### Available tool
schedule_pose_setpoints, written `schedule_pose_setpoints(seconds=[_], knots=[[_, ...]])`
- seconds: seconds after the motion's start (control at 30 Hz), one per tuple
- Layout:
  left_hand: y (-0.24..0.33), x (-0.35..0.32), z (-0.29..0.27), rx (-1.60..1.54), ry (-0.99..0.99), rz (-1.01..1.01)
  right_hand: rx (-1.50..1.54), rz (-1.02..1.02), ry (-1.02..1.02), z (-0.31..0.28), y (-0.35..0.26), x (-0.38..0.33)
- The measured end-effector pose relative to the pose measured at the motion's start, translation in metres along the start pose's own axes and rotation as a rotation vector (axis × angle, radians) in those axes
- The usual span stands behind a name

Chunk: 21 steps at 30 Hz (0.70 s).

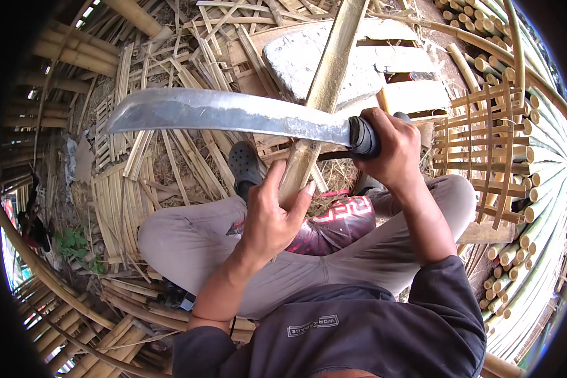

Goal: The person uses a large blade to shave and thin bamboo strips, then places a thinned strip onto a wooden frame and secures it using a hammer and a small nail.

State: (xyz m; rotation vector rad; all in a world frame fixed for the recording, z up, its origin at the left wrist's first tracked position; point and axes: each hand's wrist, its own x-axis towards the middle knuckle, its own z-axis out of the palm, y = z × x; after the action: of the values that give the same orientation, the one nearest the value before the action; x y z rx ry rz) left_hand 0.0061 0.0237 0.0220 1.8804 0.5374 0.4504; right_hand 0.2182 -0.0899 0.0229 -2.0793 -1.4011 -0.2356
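A length of split bamboo [329, 72] runs from my lap up toward the far edge of the view, its hollow inner face showing. My left hand [268, 217] is closed round its near end, with the thumb and index finger on either side. In my right hand [394, 151] is a machete by its black handle. Its wide, curved blade [220, 113] points left and crosses over the bamboo, just beyond my left fingertips. Whether the edge bites into the bamboo I cannot tell.
Beyond the blade lies a pale, scuffed slab [290, 60]. Split bamboo strips [195, 157] litter the ground to the left. On the right stand a woven bamboo lattice [485, 142] and stacked poles [545, 214]. A dark clog [242, 165] and a patterned cloth [343, 227] are near my legs.
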Motion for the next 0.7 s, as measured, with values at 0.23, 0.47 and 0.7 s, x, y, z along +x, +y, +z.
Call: schedule_pose_setpoints(seconds=[0.23,0.47,0.7], knots=[[-0.007,-0.005,0.013,-0.073,-0.113,-0.107,0.051,0.113,0.009,-0.013,0.034,0.011],[-0.015,-0.001,0.009,0.092,-0.086,-0.045,0.016,0.048,-0.11,-0.009,0.01,-0.005],[-0.014,-0.007,0.014,0.048,-0.13,-0.056,0.042,0.213,-0.026,-0.027,0.048,0.014]])
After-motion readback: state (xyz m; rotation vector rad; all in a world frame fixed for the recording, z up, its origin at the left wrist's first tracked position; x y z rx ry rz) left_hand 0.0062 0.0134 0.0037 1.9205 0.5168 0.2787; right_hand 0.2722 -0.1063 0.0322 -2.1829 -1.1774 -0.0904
